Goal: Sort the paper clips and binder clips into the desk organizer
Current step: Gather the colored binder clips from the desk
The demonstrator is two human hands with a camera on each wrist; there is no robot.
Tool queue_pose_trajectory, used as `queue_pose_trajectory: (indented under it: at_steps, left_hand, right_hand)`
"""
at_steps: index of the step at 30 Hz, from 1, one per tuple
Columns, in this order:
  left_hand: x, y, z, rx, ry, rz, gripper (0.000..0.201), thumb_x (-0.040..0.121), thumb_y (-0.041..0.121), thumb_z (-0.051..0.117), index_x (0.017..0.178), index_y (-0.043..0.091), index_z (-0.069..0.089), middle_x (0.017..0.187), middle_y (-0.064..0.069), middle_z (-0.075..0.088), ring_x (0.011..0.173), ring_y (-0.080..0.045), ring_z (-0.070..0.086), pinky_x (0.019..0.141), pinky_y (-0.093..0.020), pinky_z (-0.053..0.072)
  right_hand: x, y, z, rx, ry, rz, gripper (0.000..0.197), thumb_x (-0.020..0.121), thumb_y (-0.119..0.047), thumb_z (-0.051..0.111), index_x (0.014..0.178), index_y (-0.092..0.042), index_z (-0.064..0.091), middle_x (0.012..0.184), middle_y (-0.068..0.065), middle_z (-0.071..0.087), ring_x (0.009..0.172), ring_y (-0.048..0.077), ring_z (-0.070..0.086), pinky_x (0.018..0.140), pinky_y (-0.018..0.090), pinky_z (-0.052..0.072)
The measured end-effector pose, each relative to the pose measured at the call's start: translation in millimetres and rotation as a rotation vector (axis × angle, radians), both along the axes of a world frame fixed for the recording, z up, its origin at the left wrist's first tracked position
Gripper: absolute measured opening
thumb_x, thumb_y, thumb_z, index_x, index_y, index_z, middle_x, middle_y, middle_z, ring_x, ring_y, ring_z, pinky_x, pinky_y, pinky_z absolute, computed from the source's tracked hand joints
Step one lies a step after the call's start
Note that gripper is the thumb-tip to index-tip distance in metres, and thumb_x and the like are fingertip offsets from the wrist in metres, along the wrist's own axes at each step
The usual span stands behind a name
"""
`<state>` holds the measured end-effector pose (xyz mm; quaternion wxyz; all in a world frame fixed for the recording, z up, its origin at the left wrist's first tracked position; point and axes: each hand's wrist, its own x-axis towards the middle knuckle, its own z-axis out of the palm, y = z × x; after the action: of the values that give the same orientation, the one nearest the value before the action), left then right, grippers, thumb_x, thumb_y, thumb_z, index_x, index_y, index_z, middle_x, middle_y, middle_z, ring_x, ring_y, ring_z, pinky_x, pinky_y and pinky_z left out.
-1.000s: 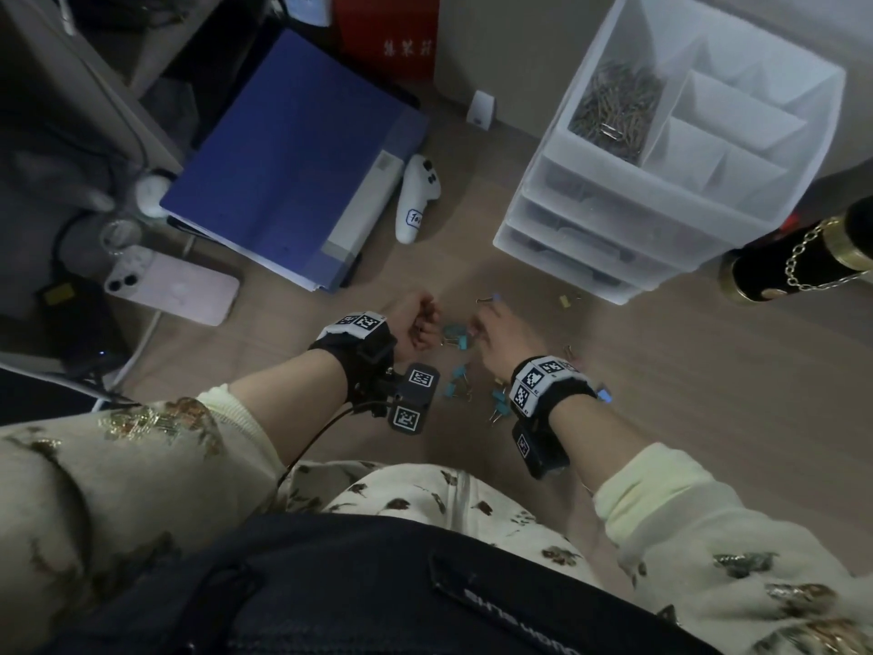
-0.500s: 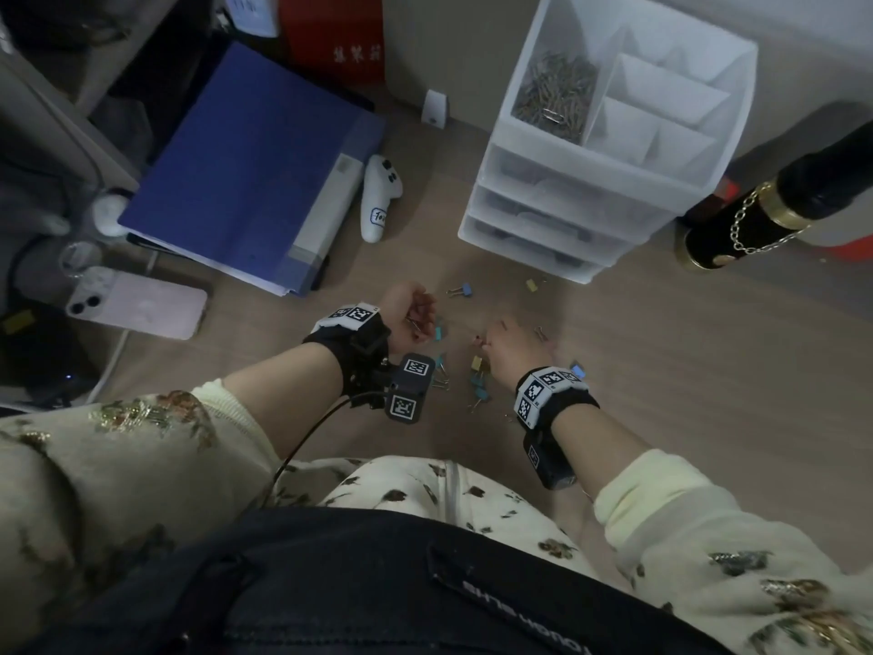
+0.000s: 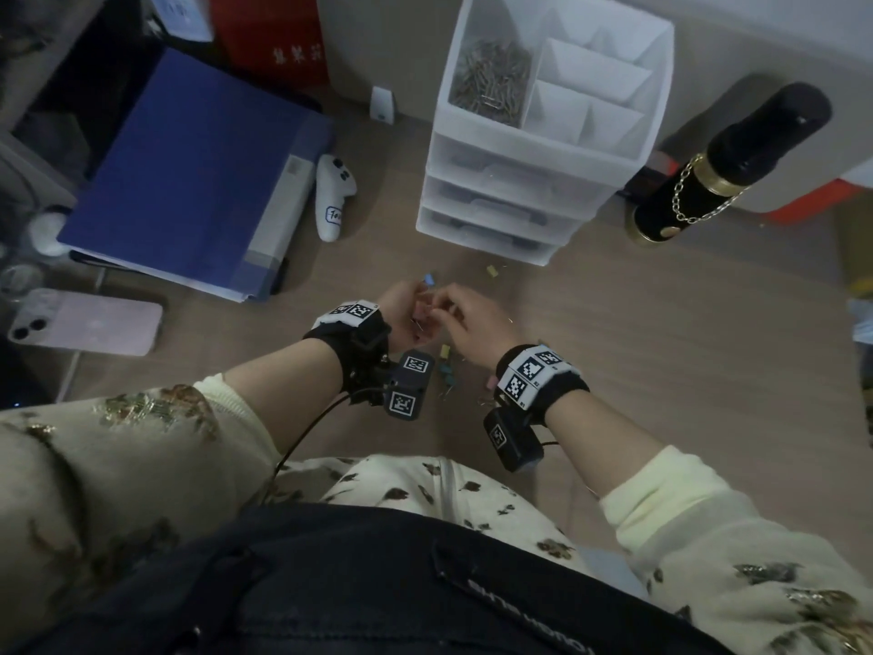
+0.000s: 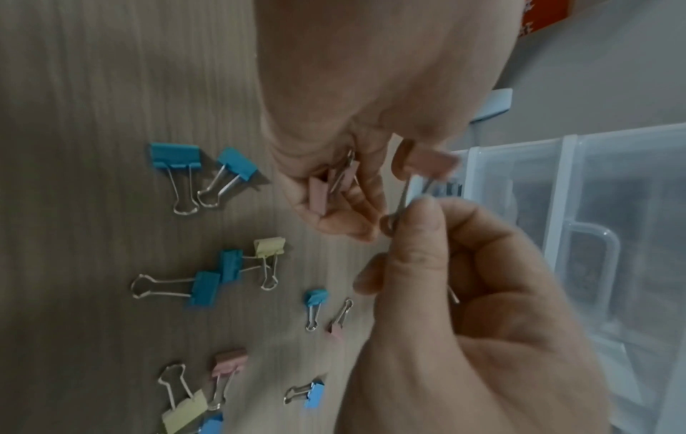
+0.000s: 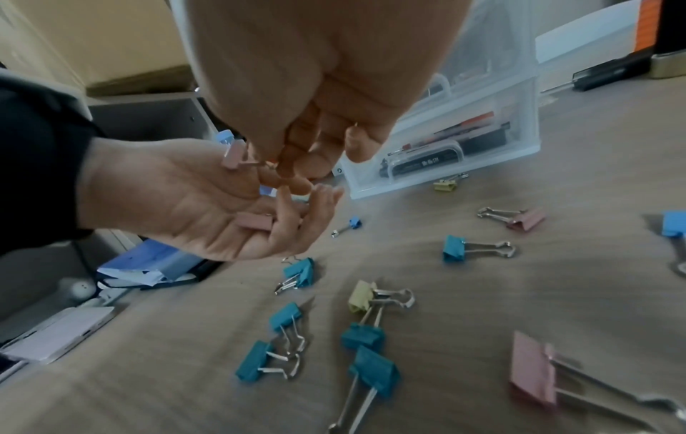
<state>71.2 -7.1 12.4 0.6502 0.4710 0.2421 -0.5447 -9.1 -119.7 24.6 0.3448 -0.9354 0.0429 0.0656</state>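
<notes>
Right hand point(image 4: 464, 308) pinches pink clip point(image 4: 427, 163) over cupped left hand point(image 5: 208, 205).

Two hands point(image 3: 401, 316) point(image 3: 477, 323), one desk organizer point(image 3: 519, 182), one blue folder point(image 3: 189, 172), one phone point(image 3: 89, 321)

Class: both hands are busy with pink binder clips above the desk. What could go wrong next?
1. The right hand pinches a pink clip only by its wire handle; it could slip and fall among the loose clips on the desk.
2. The left hand only cups the gathered clips; tilting could spill them.
</notes>
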Motion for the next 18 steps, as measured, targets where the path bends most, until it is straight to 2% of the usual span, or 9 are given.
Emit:
queue_pose_trajectory:
  at_steps: [3,6,9,12,15,18]
  left_hand:
    - [-1,-3,0,0.037,-0.030,-0.059,0.035,0.098,0.027,0.035,0.066,0.017,0.046,0.039,0.004,0.048,0.030,-0.006,0.044,0.036,-0.009,0.030]
    - [0,-2,1,0.058,-0.024,-0.138,0.036,0.097,0.031,0.037,0.064,0.018,0.044,0.043,0.007,0.047,0.028,-0.004,0.032,0.032,-0.008,0.018]
    - [3,3,-3,0.075,0.001,-0.127,0.036,0.097,0.031,0.038,0.064,0.018,0.045,0.044,0.008,0.046,0.028,-0.004,0.028,0.032,-0.009,0.016]
    - [7,6,-7,0.086,0.048,-0.068,0.035,0.097,0.029,0.038,0.067,0.015,0.050,0.046,0.006,0.049,0.029,-0.004,0.031,0.030,-0.009,0.020]
    - [9,6,-10,0.101,0.086,-0.016,0.035,0.097,0.028,0.037,0.072,0.011,0.055,0.048,0.002,0.052,0.031,-0.005,0.039,0.030,-0.009,0.024]
    - [9,4,-11,0.117,0.098,0.027,0.036,0.097,0.027,0.038,0.073,0.008,0.057,0.053,-0.001,0.056,0.035,-0.008,0.049,0.031,-0.010,0.030]
  right_hand:
    - [-1,-6,-2,0.060,-0.068,-0.017,0.016,0.094,-0.013,0.049,0.105,-0.010,0.061,0.104,0.006,0.061,0.088,0.012,0.052,0.080,0.025,0.040]
    - [-4,-25,-9,0.049,-0.081,-0.147,0.024,0.095,-0.008,0.043,0.113,-0.009,0.059,0.113,0.007,0.059,0.101,0.016,0.054,0.090,0.028,0.042]
    - [-10,-53,-26,-0.078,0.163,-0.274,0.030,0.094,-0.010,0.043,0.122,-0.010,0.052,0.126,0.010,0.054,0.111,0.027,0.054,0.092,0.032,0.041]
    - [-20,-72,-45,-0.257,0.420,-0.321,0.034,0.095,-0.023,0.045,0.125,-0.008,0.046,0.134,0.015,0.042,0.108,0.036,0.054,0.086,0.040,0.045]
    - [-25,-73,-52,-0.287,0.429,-0.326,0.031,0.093,-0.030,0.050,0.117,-0.010,0.049,0.128,0.011,0.045,0.105,0.033,0.055,0.084,0.042,0.049]
    - [-19,-68,-55,-0.310,0.434,-0.304,0.032,0.094,-0.026,0.051,0.118,-0.006,0.049,0.128,0.013,0.046,0.109,0.033,0.053,0.087,0.042,0.048]
